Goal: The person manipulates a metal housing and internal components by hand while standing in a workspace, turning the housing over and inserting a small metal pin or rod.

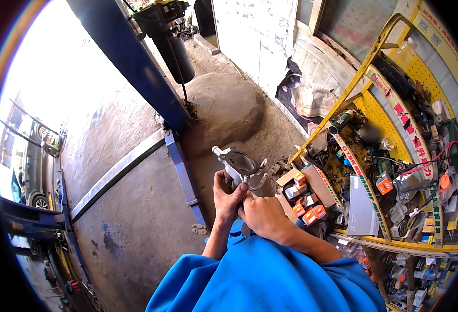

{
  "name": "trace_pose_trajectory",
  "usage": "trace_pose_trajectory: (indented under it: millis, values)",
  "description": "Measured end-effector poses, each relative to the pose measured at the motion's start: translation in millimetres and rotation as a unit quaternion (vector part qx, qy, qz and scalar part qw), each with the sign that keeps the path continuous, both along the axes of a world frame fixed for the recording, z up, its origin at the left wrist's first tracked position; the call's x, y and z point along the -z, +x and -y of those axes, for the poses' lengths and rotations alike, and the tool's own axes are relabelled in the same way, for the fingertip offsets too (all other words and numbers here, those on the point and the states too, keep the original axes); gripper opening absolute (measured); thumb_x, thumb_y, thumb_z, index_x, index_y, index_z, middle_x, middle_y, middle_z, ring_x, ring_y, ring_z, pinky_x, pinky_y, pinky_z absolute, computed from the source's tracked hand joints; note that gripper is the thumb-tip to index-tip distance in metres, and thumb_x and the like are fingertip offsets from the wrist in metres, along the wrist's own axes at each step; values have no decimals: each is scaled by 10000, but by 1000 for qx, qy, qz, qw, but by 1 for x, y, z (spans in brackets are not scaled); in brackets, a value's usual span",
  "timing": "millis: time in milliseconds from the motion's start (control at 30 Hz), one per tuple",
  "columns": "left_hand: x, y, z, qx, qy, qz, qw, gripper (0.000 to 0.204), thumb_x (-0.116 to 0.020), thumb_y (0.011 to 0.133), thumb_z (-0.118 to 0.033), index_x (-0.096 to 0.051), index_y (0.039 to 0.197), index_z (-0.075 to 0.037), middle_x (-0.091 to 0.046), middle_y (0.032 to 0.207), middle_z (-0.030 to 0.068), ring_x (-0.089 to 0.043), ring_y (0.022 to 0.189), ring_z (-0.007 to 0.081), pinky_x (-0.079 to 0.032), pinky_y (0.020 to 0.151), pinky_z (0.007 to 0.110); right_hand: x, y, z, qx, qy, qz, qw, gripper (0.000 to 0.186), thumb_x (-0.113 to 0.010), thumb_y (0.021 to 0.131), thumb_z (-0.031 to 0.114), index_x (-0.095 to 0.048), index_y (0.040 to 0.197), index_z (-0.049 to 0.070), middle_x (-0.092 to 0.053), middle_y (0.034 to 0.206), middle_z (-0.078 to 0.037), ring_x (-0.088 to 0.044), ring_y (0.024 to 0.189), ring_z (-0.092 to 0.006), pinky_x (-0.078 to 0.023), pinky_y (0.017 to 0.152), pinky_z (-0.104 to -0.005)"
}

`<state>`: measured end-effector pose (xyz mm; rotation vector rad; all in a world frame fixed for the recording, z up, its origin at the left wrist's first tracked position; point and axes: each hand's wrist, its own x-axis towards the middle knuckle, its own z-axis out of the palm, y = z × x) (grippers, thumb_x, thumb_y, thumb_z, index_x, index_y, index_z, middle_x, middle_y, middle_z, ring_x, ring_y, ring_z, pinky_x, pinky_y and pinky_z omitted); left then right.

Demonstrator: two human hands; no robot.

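A silver metal housing [237, 161], with a dark-rimmed oval opening facing up and pipe stubs at its sides, is raised in front of me. My left hand [228, 195] is wrapped round its lower left part, thumb up along the front. My right hand [260, 213] is closed just below the housing, against my left thumb; its fingertips and whatever they grip are hidden. An open cardboard box [319, 184] of small orange-and-white cartons [312, 215] lies beyond my right hand, and blue fabric covers my body below.
A crowded yellow shelf rack [385, 130] stands at the right. A blue lift column [135, 62] rises ahead, with a low blue arm [182, 177] and a steel strip [117, 171] on the concrete floor [119, 218]. A car [31, 171] is at the far left, a white door [249, 36] ahead.
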<state>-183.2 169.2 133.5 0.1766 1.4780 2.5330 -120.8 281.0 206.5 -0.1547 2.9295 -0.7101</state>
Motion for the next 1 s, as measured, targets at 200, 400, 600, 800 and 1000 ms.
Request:
trace_pose_trajectory:
  millis: [200, 400, 600, 800, 1000]
  values:
    - [-4, 2, 0, 31, 9, 18, 999, 587, -847, 745, -165, -418, 1123, -31, -539, 1050, 67, -530, 1005, 133, -441, 924, 301, 2, 0, -1, -9, 52, 5, 999, 207, -541, 889, 203, -631, 845, 22, -688, 694, -169, -705, 641, -309, -563, 577, -419]
    - [13, 0, 9, 77, 20, 15, 997, 418, -850, 740, -182, -487, 912, -64, -494, 1134, 60, -489, 1025, 135, -419, 886, 286, -5, -2, 0, -44, 103, 53, 992, 181, -527, 869, 142, -674, 838, 39, -707, 739, -150, -715, 666, -282, -569, 582, -391]
    - [0, 5, 4, 77, -24, -25, 996, 387, -803, 788, -319, -536, 854, -46, -537, 946, 13, -503, 830, 96, -420, 725, 242, -4, -1, 2, -65, 122, 62, 988, 178, -538, 866, 146, -681, 850, 42, -714, 750, -128, -719, 683, -264, -571, 589, -373]
    - [4, 7, 6, 109, -29, -2, 994, 432, -794, 793, -382, -567, 872, -24, -540, 883, 7, -503, 798, 95, -426, 720, 245, 1, 5, 5, -34, 121, 15, 992, 171, -539, 852, 133, -682, 821, 44, -703, 716, -114, -708, 652, -257, -553, 560, -375]
    - [9, 4, 9, 241, 105, 108, 959, 336, -772, 815, -282, -580, 912, -25, -601, 936, 51, -566, 889, 141, -452, 813, 283, 3, 2, 5, -30, 143, 21, 989, 170, -557, 836, 131, -707, 775, 80, -714, 730, -97, -714, 662, -239, -554, 556, -365]
